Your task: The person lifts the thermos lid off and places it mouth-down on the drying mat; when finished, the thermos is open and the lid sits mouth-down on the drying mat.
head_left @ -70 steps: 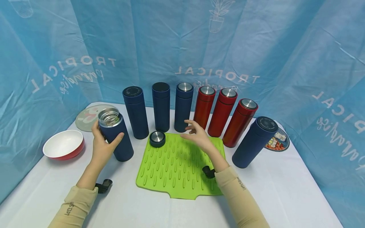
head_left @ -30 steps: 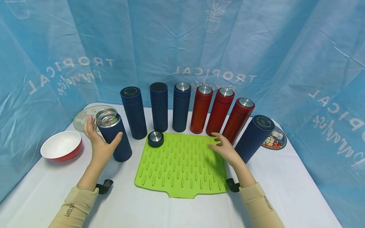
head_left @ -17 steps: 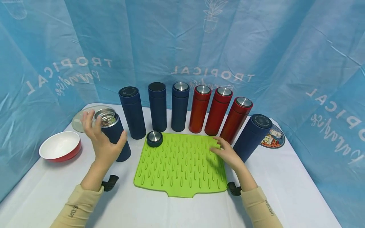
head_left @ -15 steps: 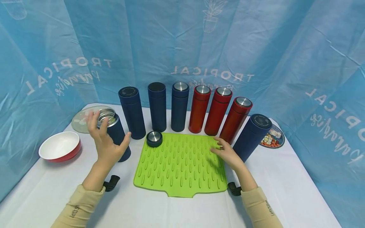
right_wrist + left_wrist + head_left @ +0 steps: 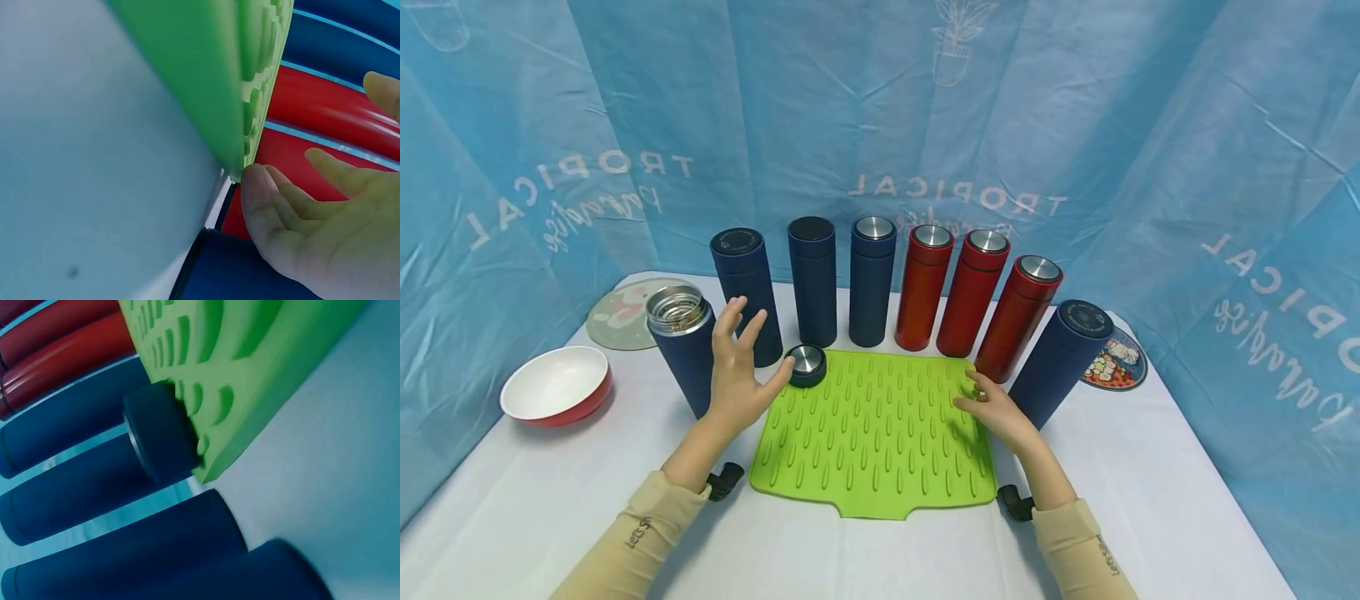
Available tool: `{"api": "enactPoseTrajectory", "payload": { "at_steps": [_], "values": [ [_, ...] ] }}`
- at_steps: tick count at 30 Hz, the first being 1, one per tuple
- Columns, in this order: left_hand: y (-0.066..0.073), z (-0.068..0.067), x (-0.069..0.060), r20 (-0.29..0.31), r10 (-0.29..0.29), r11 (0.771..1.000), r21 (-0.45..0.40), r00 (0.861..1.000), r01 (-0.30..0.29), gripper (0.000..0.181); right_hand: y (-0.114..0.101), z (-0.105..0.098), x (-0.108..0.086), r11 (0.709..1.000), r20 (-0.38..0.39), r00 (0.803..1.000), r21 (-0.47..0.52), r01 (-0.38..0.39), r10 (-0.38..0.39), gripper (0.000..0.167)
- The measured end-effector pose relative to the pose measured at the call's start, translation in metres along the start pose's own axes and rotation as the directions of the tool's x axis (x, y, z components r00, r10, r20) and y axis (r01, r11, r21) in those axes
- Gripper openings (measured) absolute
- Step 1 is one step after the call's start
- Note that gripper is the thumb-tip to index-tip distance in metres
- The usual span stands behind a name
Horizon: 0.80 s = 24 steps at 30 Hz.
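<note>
1. While the left hand hovers between the uncapped flask and the lid, its fingers are spread, thumb well apart, with nothing in its hold; the thumb tip is right at the lid in the head view, touching or not, nobody can tell.
2. And there's the lid, top up, on the far left corner of the green mat, its metal disc catching the light.
3. Over to the right hand: fingers loosely bent, thumb parted from them, grasping nothing, just by the mat's right edge and near the navy bottle and the closest red bottle. Contact with the mat? Too close to call.
4. How would that lid handle? Light and stiff, by the look of it; the polished disc is likely slippery, so pinch the dark side wall, thumb opposite fingers.
5. As for the flask, upright on the white surface, mouth bare: rigid, surely the heavier piece, best wrapped round mid-body, clear of the metal rim.
6. The mat looks soft and bendy, probably grippy; its front tab makes a good handle.
</note>
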<state>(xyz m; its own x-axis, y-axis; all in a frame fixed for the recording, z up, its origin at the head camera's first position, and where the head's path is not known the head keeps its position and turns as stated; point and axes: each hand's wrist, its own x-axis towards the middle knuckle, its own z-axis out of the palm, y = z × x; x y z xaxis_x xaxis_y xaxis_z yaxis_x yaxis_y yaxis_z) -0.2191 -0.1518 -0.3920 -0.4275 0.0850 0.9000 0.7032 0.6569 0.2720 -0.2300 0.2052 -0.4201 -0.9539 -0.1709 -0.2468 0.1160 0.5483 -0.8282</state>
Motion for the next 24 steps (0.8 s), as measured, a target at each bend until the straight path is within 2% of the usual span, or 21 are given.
{"api": "enactPoseTrajectory", "payload": {
  "at_steps": [4,8,14,17,20,22,24],
  "values": [
    [-0.005,0.007,-0.004,0.054,-0.111,0.993,-0.023,0.992,0.112,0.060,0.001,0.001,-0.001,1.000,0.003,1.000,0.000,0.004,-0.004,0.066],
    [-0.008,0.011,-0.007,0.092,-0.232,0.970,-0.057,0.968,0.238,0.065,0.004,0.001,-0.002,1.000,0.015,1.000,-0.010,0.009,-0.009,0.066],
    [-0.011,0.020,-0.003,0.092,-0.327,0.939,-0.078,0.940,0.335,0.067,0.008,0.000,-0.003,1.000,0.028,1.000,-0.027,0.011,-0.010,0.067],
    [-0.011,0.024,0.001,0.082,-0.395,0.913,-0.081,0.915,0.401,0.072,0.009,0.001,-0.003,0.997,0.015,1.000,-0.069,0.020,-0.019,0.067],
    [-0.011,0.028,0.005,0.072,-0.469,0.878,-0.071,0.880,0.473,0.077,0.008,0.004,-0.003,0.979,-0.006,0.999,-0.201,0.034,-0.036,0.066],
    [-0.012,0.030,0.009,0.063,-0.516,0.852,-0.064,0.854,0.519,0.079,0.007,0.007,-0.003,0.945,-0.018,0.998,-0.324,0.045,-0.054,0.066],
    [-0.013,0.032,0.012,0.048,-0.558,0.827,-0.059,0.829,0.560,0.080,0.006,0.010,-0.003,0.899,-0.024,0.997,-0.435,0.053,-0.070,0.066]
  ]
}}
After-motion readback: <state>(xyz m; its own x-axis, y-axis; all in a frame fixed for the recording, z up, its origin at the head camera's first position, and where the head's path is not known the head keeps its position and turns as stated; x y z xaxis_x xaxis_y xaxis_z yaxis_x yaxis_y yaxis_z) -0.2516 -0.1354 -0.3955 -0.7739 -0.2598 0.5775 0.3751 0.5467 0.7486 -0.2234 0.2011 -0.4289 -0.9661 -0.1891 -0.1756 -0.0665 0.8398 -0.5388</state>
